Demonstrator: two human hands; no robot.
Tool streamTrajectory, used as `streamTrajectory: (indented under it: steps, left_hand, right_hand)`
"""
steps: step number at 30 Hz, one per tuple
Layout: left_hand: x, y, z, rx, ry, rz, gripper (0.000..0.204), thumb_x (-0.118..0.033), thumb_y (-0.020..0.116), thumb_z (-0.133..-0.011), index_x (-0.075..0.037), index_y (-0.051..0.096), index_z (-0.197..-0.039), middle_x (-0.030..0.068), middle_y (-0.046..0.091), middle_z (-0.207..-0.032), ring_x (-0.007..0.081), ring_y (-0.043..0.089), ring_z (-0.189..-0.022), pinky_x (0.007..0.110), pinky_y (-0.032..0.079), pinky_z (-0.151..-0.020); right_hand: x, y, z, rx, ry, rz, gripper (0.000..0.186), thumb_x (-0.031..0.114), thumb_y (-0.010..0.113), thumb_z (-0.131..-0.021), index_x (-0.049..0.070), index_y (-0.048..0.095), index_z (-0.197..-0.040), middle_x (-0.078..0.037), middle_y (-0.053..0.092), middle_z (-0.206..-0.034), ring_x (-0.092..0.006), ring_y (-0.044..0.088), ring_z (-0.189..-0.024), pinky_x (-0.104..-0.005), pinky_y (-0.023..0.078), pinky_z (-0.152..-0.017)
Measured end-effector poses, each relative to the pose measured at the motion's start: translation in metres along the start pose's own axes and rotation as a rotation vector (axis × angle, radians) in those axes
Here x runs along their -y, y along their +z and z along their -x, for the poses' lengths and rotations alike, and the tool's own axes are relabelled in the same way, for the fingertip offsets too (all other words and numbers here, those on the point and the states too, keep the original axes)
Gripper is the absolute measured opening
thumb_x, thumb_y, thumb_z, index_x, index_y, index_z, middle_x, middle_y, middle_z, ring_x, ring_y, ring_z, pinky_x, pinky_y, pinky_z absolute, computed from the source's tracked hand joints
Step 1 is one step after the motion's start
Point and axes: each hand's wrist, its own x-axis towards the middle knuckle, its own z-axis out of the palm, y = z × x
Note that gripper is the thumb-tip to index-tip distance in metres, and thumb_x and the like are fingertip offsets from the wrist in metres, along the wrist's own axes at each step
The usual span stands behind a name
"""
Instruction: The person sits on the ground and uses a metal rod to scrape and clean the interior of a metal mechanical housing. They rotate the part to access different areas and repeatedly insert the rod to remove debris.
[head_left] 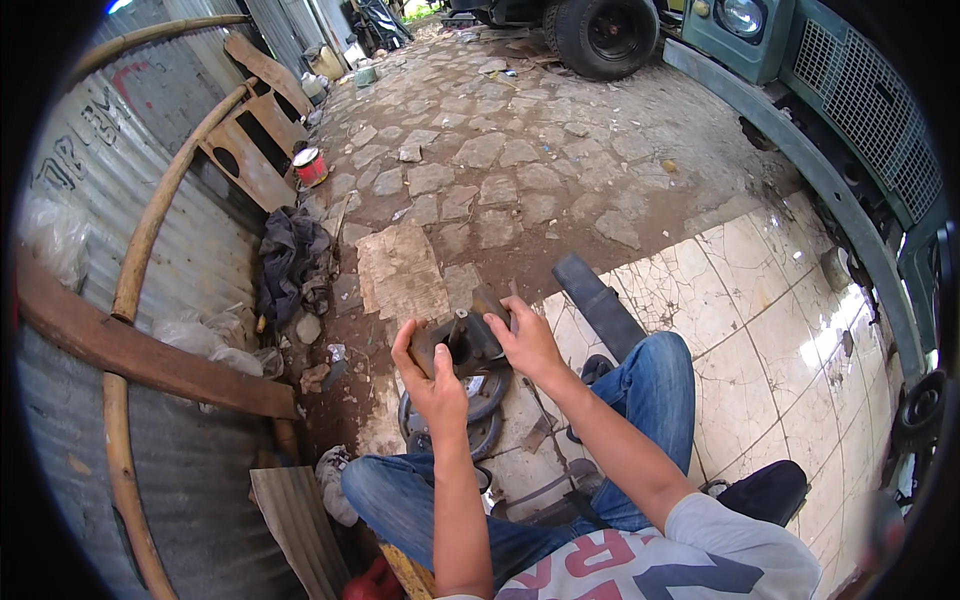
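Observation:
Both my hands grip a dark metal part [481,343] in front of me, between my knees. It has curved brownish pieces on its two sides and a hollow in the middle; its exact kind cannot be made out. My left hand [436,388] is curled at its left side, thumb toward the hollow. On its right side, my right hand [527,345] pinches the brownish curved piece [489,303]. Just below the part, a round dark metal ring [484,425] lies on the tiles, partly hidden by my left hand and the part.
A long dark block [600,305] lies beyond my right knee. Flat cardboard [402,271] and dark crumpled cloth [294,258] lie ahead on the left, near a red can [310,166]. Corrugated metal walls the left; a vehicle's bumper [800,165] stands at the right.

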Motion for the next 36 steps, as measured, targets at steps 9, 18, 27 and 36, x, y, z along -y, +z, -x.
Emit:
streamTrajectory:
  steps: [9,18,27,36]
  left_hand:
    - [0.01,-0.027,0.012,-0.003,0.081,0.064,0.054,0.005,0.05,-0.086,-0.003,0.039,-0.138,0.017,0.05,-0.133,0.026,0.047,-0.126,0.038,0.031,-0.11]
    - [0.014,-0.041,-0.002,-0.018,-0.001,0.149,0.052,0.004,0.051,-0.086,-0.005,0.043,-0.136,0.016,0.053,-0.131,0.0235,0.05,-0.12,0.036,0.039,-0.104]
    - [0.012,-0.03,0.0,-0.046,-0.048,0.132,0.049,0.003,0.051,-0.087,-0.008,0.044,-0.134,0.0138,0.051,-0.13,0.0202,0.049,-0.116,0.034,0.042,-0.099]
    - [-0.011,-0.01,-0.008,0.054,-0.12,0.064,0.047,0.0,0.051,-0.09,-0.006,0.042,-0.137,0.0147,0.051,-0.131,0.021,0.048,-0.121,0.034,0.036,-0.104]
  right_hand:
    - [0.002,0.012,0.022,-0.097,-0.121,-0.002,0.034,0.026,0.068,-0.089,-0.001,0.06,-0.108,-0.025,0.063,-0.07,-0.0418,0.066,-0.07,-0.0462,0.05,-0.06]
    - [0.022,0.014,0.024,-0.057,-0.037,-0.01,0.031,0.026,0.065,-0.092,-0.002,0.06,-0.103,-0.024,0.062,-0.068,-0.0416,0.065,-0.067,-0.0451,0.047,-0.057]
    - [0.028,0.001,0.016,-0.007,0.012,0.011,0.029,0.025,0.066,-0.091,-0.002,0.062,-0.1,-0.023,0.062,-0.066,-0.0399,0.065,-0.065,-0.0441,0.046,-0.057]
    - [-0.014,0.01,0.005,0.012,0.121,-0.034,0.036,0.034,0.065,-0.09,-0.001,0.066,-0.102,-0.022,0.065,-0.073,-0.034,0.065,-0.068,-0.0417,0.048,-0.063]
